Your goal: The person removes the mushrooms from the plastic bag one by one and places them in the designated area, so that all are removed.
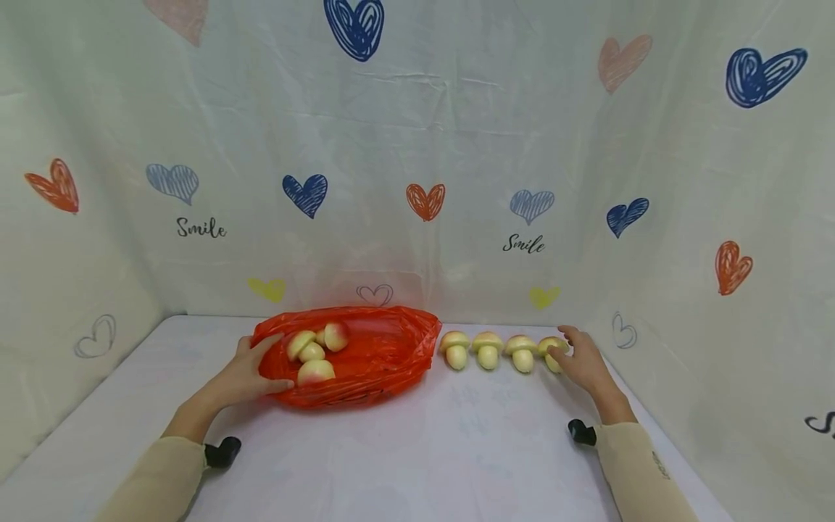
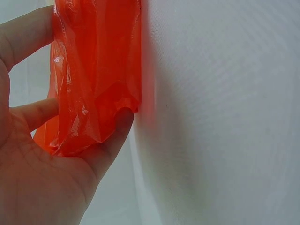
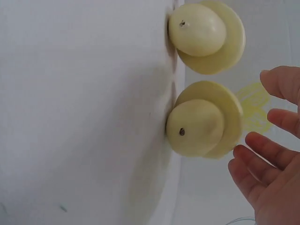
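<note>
A red plastic bag [image 1: 385, 384] lies on the table with its wide mouth facing up. My left hand [image 1: 251, 373] holds its left end, the thumb at the near rim and the fingers at the far side. From the left wrist, the hand [image 2: 56, 159] shows fingers around the bag [image 2: 108, 61]. Inside the bag are three pale yellow toy mushrooms, one a mushroom with a pinkish cap [image 1: 316, 372]. My right hand [image 1: 586, 360], fingers spread, reaches beside the rightmost mushroom [image 1: 551, 349]. In the right wrist view its fingertips [image 3: 241, 152] are close to that mushroom's cap [image 3: 229, 112].
Several like mushrooms [image 1: 487, 348] stand in a row right of the bag, caps toward the back. The white-covered table [image 1: 417, 464] meets a white curtain [image 1: 417, 254] printed with hearts at the back and sides. Black wrist mounts [image 1: 223, 452] sit at both cuffs.
</note>
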{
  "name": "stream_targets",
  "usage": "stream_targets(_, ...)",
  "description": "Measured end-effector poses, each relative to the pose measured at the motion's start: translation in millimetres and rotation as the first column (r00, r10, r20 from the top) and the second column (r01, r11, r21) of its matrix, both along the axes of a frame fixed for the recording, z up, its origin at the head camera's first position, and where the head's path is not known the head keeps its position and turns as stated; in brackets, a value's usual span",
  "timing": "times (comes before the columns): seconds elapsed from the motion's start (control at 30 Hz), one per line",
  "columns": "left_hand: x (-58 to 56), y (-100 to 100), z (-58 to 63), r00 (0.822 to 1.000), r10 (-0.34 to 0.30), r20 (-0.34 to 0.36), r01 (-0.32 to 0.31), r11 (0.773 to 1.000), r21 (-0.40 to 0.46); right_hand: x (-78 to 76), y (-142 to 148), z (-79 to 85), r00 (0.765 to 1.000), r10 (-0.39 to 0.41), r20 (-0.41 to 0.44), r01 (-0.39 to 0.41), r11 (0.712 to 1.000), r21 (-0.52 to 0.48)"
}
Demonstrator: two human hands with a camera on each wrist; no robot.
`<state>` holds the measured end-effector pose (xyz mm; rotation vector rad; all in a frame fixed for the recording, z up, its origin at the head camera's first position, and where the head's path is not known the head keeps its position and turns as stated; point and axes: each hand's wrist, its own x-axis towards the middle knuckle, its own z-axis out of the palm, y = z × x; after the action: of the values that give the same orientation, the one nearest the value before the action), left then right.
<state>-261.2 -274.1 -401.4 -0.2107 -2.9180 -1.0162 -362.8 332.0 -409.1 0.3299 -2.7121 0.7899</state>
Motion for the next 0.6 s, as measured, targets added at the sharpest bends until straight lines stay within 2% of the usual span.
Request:
stream_targets(0.2, -0.4, 0.4, -0.5, 1.000, 0.003, 0.007, -0.003, 1.000, 0.001, 2.5, -16.7, 5.4, 0.997, 0.029, -0.066, -0.032, 0.999, -0.035)
stream_targets(0.43, -1.8, -0.1, -1.9, 1.000, 0.005, 0.006, -0.005, 1.000, -0.001, 8.9, -41.2, 14.6, 0.996, 0.064, -0.061, -0.065, 0.998, -0.014)
stream_targets(0.6, -1.0, 0.4, -0.8, 0.999, 0.018, 0.036, -0.018, 1.000, 0.000, 14.6, -60.0, 20.5, 0.995, 0.086, -0.041, -0.085, 0.996, 0.032)
